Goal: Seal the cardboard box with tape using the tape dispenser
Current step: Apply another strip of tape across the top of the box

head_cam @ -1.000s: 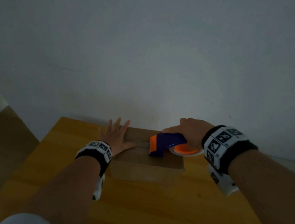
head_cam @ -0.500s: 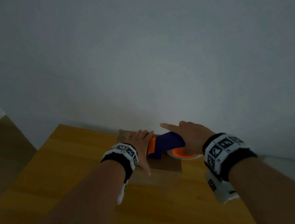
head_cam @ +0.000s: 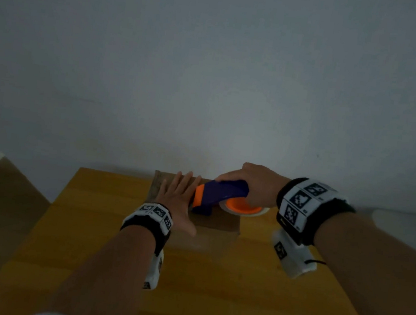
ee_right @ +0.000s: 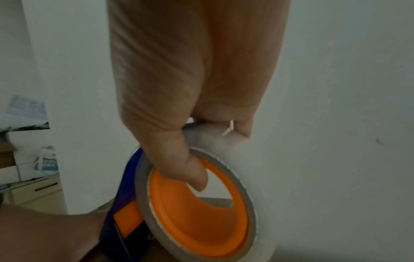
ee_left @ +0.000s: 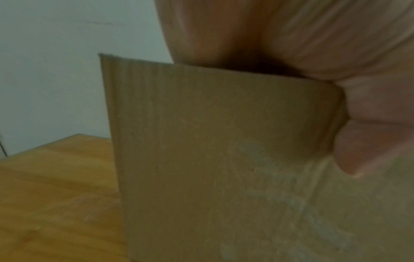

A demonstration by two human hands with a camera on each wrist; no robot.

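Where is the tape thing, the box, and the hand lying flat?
tape dispenser (head_cam: 223, 191), head view, on its blue body.
cardboard box (head_cam: 220, 223), head view, on its bare top.
left hand (head_cam: 177, 200), head view, on its back.

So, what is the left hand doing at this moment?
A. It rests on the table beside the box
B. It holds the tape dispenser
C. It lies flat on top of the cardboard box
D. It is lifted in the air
C: the left hand lies with straight fingers on top of the cardboard box, while the right hand grips the tape dispenser.
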